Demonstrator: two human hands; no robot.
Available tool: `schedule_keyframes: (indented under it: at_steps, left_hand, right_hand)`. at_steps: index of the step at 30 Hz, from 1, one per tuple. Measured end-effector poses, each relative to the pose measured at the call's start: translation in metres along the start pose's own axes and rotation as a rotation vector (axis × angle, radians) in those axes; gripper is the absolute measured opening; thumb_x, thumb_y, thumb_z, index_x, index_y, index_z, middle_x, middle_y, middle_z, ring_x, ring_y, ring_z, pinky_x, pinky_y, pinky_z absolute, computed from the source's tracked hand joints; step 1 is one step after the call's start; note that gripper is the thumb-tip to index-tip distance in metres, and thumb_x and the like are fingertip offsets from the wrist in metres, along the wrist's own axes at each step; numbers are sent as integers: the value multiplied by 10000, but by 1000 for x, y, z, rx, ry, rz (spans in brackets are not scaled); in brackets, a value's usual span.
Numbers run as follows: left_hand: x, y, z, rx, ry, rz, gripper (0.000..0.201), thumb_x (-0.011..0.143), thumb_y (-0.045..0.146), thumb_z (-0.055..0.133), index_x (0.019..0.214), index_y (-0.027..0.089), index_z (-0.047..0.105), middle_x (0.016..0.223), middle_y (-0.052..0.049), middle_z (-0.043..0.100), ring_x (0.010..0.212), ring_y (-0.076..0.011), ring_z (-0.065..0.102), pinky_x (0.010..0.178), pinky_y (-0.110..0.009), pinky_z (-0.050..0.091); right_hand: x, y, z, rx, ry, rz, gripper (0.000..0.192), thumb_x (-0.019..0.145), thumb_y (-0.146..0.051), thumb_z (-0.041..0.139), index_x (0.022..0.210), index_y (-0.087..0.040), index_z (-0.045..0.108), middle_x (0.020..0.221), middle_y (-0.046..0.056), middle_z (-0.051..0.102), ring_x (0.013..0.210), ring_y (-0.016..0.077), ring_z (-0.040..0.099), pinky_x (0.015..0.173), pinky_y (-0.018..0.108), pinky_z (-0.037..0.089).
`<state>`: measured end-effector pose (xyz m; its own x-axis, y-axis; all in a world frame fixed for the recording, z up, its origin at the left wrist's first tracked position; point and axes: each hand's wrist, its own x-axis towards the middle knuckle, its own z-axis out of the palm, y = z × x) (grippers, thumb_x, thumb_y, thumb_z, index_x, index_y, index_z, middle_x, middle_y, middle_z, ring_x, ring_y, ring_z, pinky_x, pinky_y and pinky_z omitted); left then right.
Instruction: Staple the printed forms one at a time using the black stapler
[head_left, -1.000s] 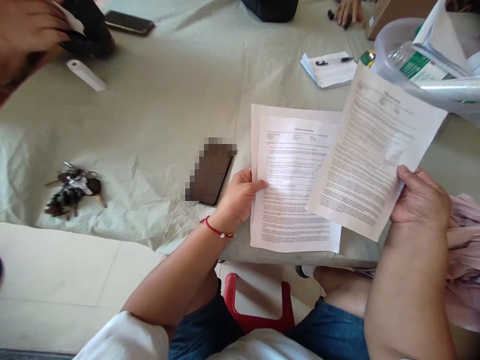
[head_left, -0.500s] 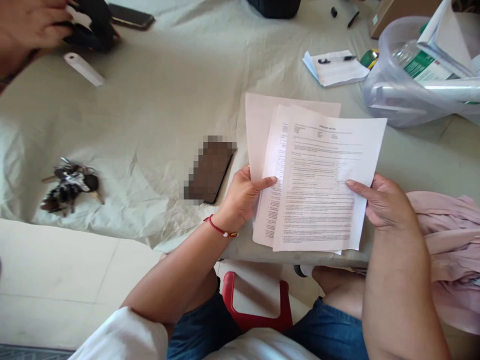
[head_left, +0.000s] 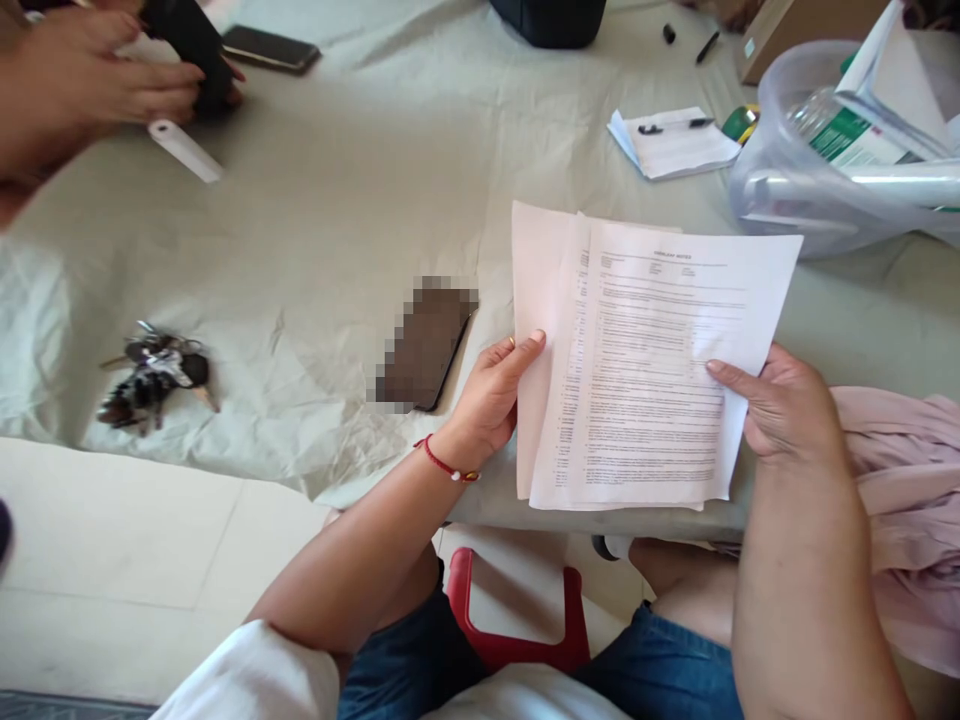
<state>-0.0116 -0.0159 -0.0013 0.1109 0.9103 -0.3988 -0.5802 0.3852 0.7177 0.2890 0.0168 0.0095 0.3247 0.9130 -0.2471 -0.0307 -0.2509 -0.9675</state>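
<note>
Both my hands hold a small stack of printed paper sheets (head_left: 645,370) just above the near edge of a table covered with a pale green cloth (head_left: 337,220). My left hand (head_left: 491,395) grips the stack's left edge, thumb on top, a red string bracelet at the wrist. On the right edge, my right hand (head_left: 784,410) pinches the sheets with the thumb laid over the printed text. The top sheet lies nearly square over the ones beneath.
A dark phone (head_left: 424,345) lies left of the papers, a bunch of keys (head_left: 154,372) further left. Another person's hands (head_left: 90,80) handle a black object at the far left, near a second phone (head_left: 270,47). A notepad with pen (head_left: 675,140), a clear plastic tub (head_left: 817,190) and pink cloth (head_left: 900,490) sit right.
My right hand brought the loose sheet from the upper right down onto the stack, and both hands now hold the sheets together, more squarely aligned. The other person's hands shifted over the black object.
</note>
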Motion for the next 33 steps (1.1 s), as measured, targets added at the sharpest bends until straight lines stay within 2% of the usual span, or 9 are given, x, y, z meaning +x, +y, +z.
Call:
schedule_keyframes:
  at_steps: [9, 14, 20, 25, 29, 33]
  left_hand:
    - [-1, -3, 1, -5, -19, -49, 448, 767, 508, 1006, 1027, 182, 843, 1097, -122, 882, 1017, -321, 841, 930, -448, 673]
    - [-1, -5, 1, -3, -40, -50, 408, 795, 526, 983, 995, 201, 836, 1061, -125, 880, 1051, -356, 841, 945, -497, 681]
    - [-2, -9, 3, 87, -15, -8, 343, 813, 458, 939, 1022, 215, 816, 1056, -106, 883, 1082, -355, 836, 950, -497, 680]
    - [-3, -12, 6, 136, -56, 18, 388, 750, 404, 973, 1052, 219, 816, 1104, -109, 882, 1142, -379, 825, 982, -525, 679]
    - [-4, -11, 7, 184, -31, 85, 374, 760, 475, 967, 993, 224, 816, 1044, -93, 884, 1100, -366, 835, 948, -513, 686]
    - [-5, -10, 9, 187, -16, 79, 343, 766, 447, 963, 973, 218, 813, 1014, -90, 883, 1056, -355, 841, 914, -498, 688]
  right_hand:
    - [3, 1, -4, 7, -11, -5, 651, 385, -327, 1113, 992, -265, 886, 1134, 29, 895, 1223, 364, 803, 1268, 568, 534]
    - [1, 0, -4, 11, -45, -6, 600, 487, -311, 1102, 1040, -255, 874, 1156, 42, 893, 1266, 354, 789, 1268, 535, 535]
    - [4, 8, -4, -27, -26, -55, 594, 535, -318, 1071, 1072, -228, 834, 1144, 65, 884, 1197, 342, 806, 1217, 530, 572]
    - [3, 11, -2, 7, -31, -83, 626, 550, -337, 1099, 1080, -284, 769, 1147, 32, 872, 1186, 323, 809, 1168, 563, 618]
    - [-1, 8, -3, -36, -74, -70, 501, 609, -376, 1090, 1013, -270, 815, 1126, 44, 876, 1216, 352, 799, 1171, 586, 620]
    - [-2, 7, -6, -72, -31, -118, 399, 620, -388, 1078, 912, -269, 833, 999, 31, 875, 1225, 371, 794, 1207, 626, 587]
